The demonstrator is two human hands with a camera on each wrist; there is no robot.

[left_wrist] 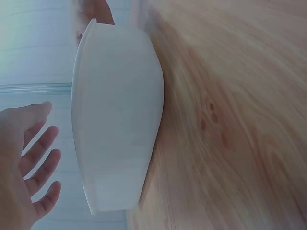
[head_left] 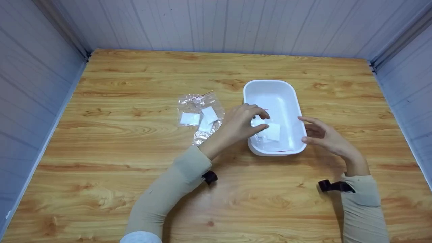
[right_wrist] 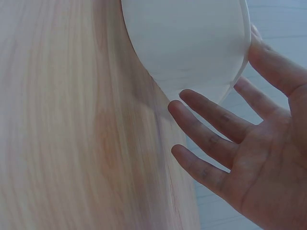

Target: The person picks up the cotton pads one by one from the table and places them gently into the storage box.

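Right of centre on the bench (head_left: 135,141), a white tub (head_left: 286,108) sits between the two hands, long axis running roughly front to back, away from the person. Left hand (head_left: 241,121) is over the tub's left side, thumb and fingers bent with a gap between them, nothing seen in them; left wrist view puts those fingers above the rim, clear of it. Right hand (head_left: 320,135) is at the tub's right wall, thumb and a fingertip on the rim, the other fingers spread off it; touching more than gripping. The hands are apart from each other, tub between. Key relation: loose clear bags (head_left: 190,118) lie left of the tub, just beside the left hand and its forearm, so left is the nearer hand; right is well apart, across the tub. Those bags overlap, white pieces inside, a red strip along one edge. Tub holds more clear bags (head_left: 274,131) with white pieces, in its near half, below the left fingertips; red strips show there too. Count in the tub: can't tell, hand covers part.
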